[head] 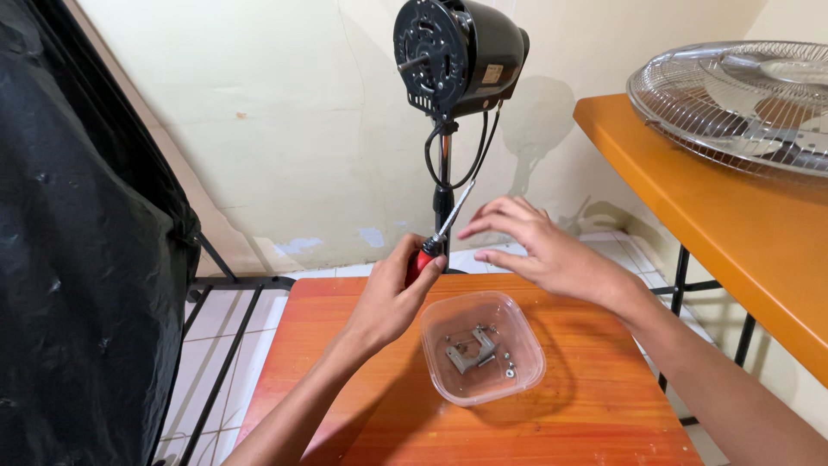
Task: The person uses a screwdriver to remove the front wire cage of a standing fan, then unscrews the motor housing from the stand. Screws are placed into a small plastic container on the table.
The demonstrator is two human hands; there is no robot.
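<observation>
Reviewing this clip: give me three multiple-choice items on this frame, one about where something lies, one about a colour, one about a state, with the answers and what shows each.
1. Where does the clear plastic container stand?
A. on the orange shelf beside the fan grille
B. on the wooden table under the hands
C. on the tiled floor

2. What colour is the handle of the screwdriver?
A. red
B. blue
C. yellow

3. In what state is the fan motor on its stand?
A. grille and blades fitted
B. wrapped in a bag
C. bare, with grille and blades off

Answers:
1 B: the container, with small metal parts inside, sits on the wooden table in front of the person.
2 A: the left hand grips a red handle; the right hand is open and holds nothing.
3 C: the shaft sticks out uncovered, and a fan grille lies on the orange shelf.
</observation>
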